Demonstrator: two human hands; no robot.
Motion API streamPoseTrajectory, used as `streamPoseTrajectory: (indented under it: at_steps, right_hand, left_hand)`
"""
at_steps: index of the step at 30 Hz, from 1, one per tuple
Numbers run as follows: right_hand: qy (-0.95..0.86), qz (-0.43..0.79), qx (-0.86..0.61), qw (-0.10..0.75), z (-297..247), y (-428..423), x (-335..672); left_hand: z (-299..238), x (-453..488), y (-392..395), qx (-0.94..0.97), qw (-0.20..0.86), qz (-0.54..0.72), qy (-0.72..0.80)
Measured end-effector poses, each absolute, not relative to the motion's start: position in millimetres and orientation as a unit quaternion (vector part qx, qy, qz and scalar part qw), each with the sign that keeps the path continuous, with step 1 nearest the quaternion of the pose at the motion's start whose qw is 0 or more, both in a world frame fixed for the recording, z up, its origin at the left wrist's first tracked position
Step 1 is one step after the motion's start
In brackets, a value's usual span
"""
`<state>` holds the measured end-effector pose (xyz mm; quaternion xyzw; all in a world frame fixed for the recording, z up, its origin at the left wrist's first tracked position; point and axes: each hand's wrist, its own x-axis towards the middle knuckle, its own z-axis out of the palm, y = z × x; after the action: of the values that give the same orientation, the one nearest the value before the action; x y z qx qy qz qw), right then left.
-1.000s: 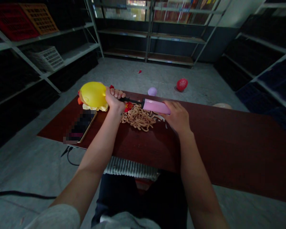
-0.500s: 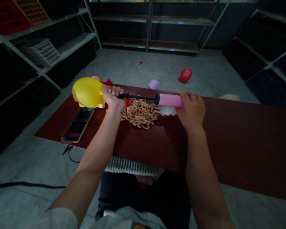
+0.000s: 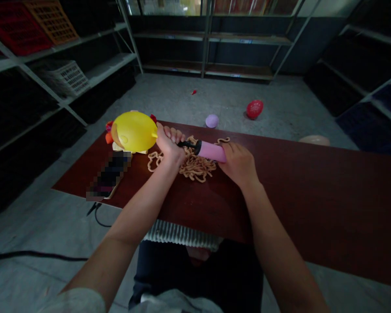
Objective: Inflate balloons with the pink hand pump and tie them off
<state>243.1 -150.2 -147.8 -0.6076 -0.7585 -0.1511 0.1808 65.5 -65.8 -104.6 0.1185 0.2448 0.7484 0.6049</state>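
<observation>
My left hand (image 3: 168, 142) is closed round the neck of a yellow balloon (image 3: 134, 131) where it sits on the black nozzle of a pink hand pump (image 3: 211, 151). The balloon bulges out to the left of my fist, above the table. My right hand (image 3: 237, 164) is wrapped round the pump's pink barrel, which is pushed in close to the nozzle. Under the pump lies a pile of tan uninflated balloons (image 3: 195, 167) on the dark red table (image 3: 313, 187).
A phone (image 3: 109, 178) lies on the table's left end, with bits of coloured balloon behind the yellow one. A purple balloon (image 3: 212, 121) and a red balloon (image 3: 254, 108) rest on the floor beyond. Metal shelves line the walls; a cable runs across the floor at left.
My right hand pulled the barrel out to the right, then pushed it back in toward the nozzle. The yellow balloon has grown slightly. Some tan balloons have shifted left.
</observation>
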Motion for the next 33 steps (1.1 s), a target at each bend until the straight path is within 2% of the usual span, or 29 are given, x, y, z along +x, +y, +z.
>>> streamPoseTrajectory:
  at_steps: [10, 18, 23, 33]
  right_hand:
    - [-0.746, -0.133, -0.62, 0.204, -161.2, -144.2, 236.6]
    - [-0.744, -0.193, -0.62, 0.156, -154.5, -149.9, 255.4]
    - [-0.729, -0.217, -0.63, 0.154, -154.7, -152.3, 277.3]
    - [-0.7, -0.244, -0.639, 0.204, -147.7, -153.2, 294.1]
  left_hand:
    - [-109.6, 72.5, -65.9, 0.115, 0.625, 0.741, 0.216]
    - [-113.6, 51.2, -48.5, 0.075, 0.624, 0.75, 0.206]
    - [-106.0, 37.0, -47.4, 0.083, 0.616, 0.758, 0.197]
    - [-82.7, 19.4, -55.2, 0.141, 0.607, 0.764, 0.167]
